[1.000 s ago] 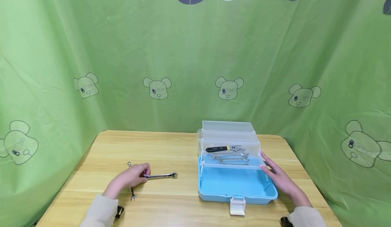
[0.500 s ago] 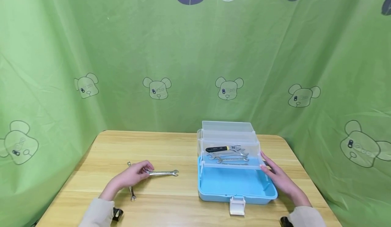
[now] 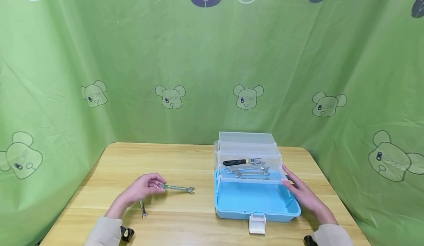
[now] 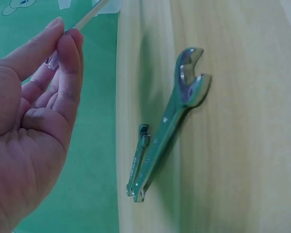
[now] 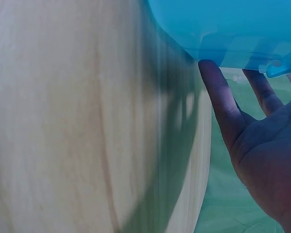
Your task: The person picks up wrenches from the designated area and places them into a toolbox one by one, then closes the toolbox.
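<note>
My left hand [image 3: 145,186] pinches a combination wrench [image 3: 179,188] by its ring end between thumb and fingers. Its open end points right, toward the toolbox. In the left wrist view, the held wrench's shank [image 4: 89,14] runs up out of frame. A larger open-ended wrench [image 4: 167,121] lies on the table below that hand, with a smaller one [image 4: 137,160] alongside; the head view shows only part of a wrench [image 3: 143,208] under the wrist. My right hand [image 3: 304,194] rests with extended fingers against the right side of the blue toolbox [image 3: 258,215].
The toolbox has its clear trays [image 3: 218,178] raised. Inside them lie an adjustable wrench [image 3: 236,162] with a black handle and several silver wrenches [image 3: 251,172]. A white latch [image 3: 257,224] hangs at the front. Green curtain [image 3: 205,54] surrounds the wooden table [image 3: 185,227].
My left hand has lifted its wrench and shifted it slightly, the open end swinging from pointing a bit upward to a bit downward. My right hand stays at the toolbox.
</note>
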Demonstrator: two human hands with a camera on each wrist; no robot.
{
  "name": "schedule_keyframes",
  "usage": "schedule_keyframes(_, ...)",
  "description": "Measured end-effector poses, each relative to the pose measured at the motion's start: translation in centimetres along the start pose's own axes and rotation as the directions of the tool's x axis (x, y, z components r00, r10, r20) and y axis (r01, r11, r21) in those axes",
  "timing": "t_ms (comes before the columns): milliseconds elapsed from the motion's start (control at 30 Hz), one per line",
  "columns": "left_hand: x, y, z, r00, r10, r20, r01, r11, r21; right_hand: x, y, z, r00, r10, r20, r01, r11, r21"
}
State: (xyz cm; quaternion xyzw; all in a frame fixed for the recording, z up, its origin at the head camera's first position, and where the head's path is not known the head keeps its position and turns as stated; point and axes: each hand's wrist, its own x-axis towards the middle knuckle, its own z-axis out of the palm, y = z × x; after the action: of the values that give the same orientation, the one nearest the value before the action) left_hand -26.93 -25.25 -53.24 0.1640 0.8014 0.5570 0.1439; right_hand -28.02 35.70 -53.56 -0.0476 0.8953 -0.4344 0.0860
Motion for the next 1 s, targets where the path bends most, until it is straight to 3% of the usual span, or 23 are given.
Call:
schedule_keyframes(267,0.0,-0.6,0.2,1.000,0.011,0.004,-0.010,0.998,-0.063,-0.1,-0.1,0.0,1.000,-0.010,-0.002,0.010,1.000,-0.001)
schedule_keyframes(600,0.2,0.2,0.3,0.996,0.035,-0.078,-0.043,0.993,-0.112,-0.1,0.0,0.0,1.000,-0.016,-0.009,0.016,1.000,-0.009)
schedule_keyframes(733,0.4,0.9,0.3,0.990,0.048,-0.131,-0.068,0.986,-0.154,0.0,0.1,0.0,1.000,-0.016,-0.008,0.016,1.000,-0.009)
schedule_keyframes(1000,0.5,2.2,0.0,0.973,0.136,-0.186,-0.179,0.954,-0.241,0.0,0.1,0.0,1.000,-0.011,-0.009,0.011,1.000,-0.010)
